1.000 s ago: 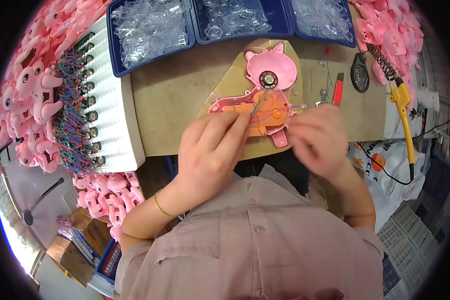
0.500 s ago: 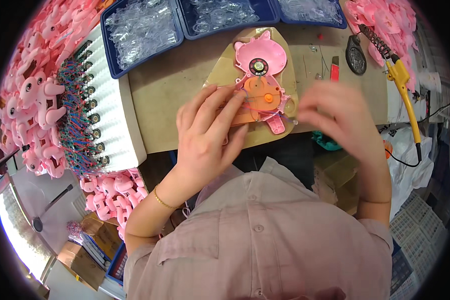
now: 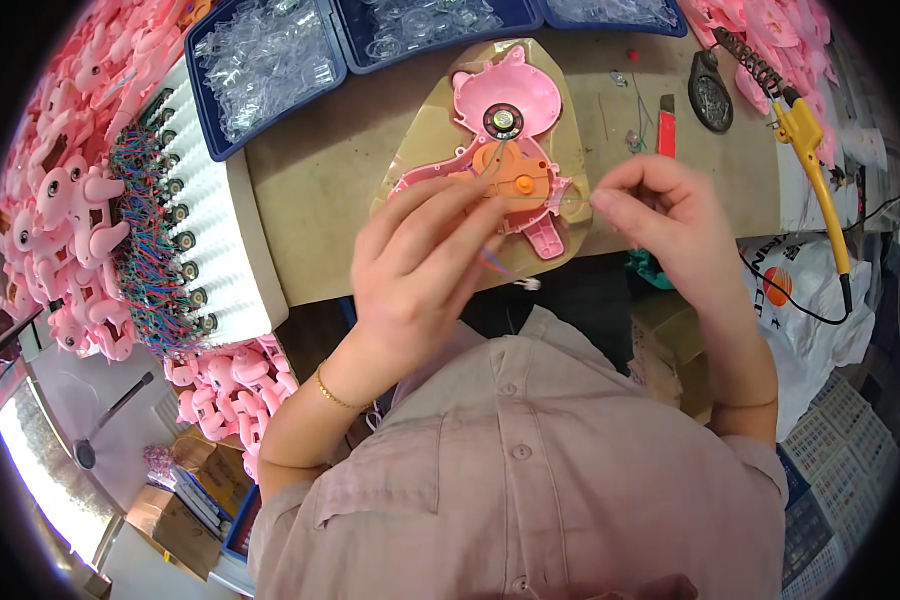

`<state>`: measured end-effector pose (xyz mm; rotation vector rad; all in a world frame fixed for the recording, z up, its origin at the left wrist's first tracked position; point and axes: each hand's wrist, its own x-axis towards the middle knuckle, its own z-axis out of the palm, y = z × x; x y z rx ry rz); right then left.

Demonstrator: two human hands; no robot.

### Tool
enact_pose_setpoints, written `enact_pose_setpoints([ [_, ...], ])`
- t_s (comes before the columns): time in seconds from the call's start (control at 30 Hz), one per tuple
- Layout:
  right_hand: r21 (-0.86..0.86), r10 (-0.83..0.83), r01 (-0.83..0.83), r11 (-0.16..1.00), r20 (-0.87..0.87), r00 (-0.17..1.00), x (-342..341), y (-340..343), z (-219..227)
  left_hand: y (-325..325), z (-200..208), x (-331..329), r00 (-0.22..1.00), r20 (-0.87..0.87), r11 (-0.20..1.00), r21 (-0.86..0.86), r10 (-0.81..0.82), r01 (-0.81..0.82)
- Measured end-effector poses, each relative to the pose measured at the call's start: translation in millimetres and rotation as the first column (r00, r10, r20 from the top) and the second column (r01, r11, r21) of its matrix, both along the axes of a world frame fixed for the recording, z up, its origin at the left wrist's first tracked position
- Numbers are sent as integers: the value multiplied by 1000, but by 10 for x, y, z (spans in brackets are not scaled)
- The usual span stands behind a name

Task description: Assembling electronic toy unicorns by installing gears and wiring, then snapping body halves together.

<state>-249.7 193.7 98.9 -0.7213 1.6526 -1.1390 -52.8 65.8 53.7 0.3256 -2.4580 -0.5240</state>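
A pink plastic toy animal half-shell (image 3: 530, 82), inner side up, lies on a tan, shiny pad (image 3: 440, 120). In its head part sits a small round speaker (image 3: 503, 121); in its body sits an orange gearbox (image 3: 515, 183). My left hand (image 3: 415, 255) grips the shell's left part, fingers lying across the gearbox, thumb partly hidden. Red and blue wires (image 3: 494, 262) stick out below that hand, near a small white connector (image 3: 528, 284). To the right of the shell, my right hand (image 3: 665, 215) pinches the end of a thin green wire (image 3: 570, 199) stretched from the gearbox.
Blue bins (image 3: 335, 75) of clear plastic parts line the back. A white foam tray (image 3: 225, 230) of wired speakers stands left, beside piled pink toy bodies (image 3: 80, 205). At right are a red-handled knife (image 3: 667, 135), a black oval dish (image 3: 710, 100) and a yellow soldering iron (image 3: 815, 170).
My right hand has steadied and closed in a pinch on the green wire, which is now drawn out straight. The red and blue wires have shifted below my left hand.
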Motion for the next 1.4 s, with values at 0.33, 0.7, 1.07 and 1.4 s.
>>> enact_pose_setpoints([
  [0.33,-86,-7,-164,983,-902,432,395,270,-370,60,3,47,992,65,986,-133,106,-96],
  [0.7,-101,-60,-7,995,-647,760,224,140,-273,-59,109,-29,980,155,968,-199,-126,156],
  [1.07,-167,160,-309,936,-581,798,-70,-164,-249,-16,87,-57,965,166,965,-131,-203,226],
  [1.4,-99,89,-206,973,-667,739,105,-115,-319,21,147,-120,960,210,933,-267,-187,240],
])
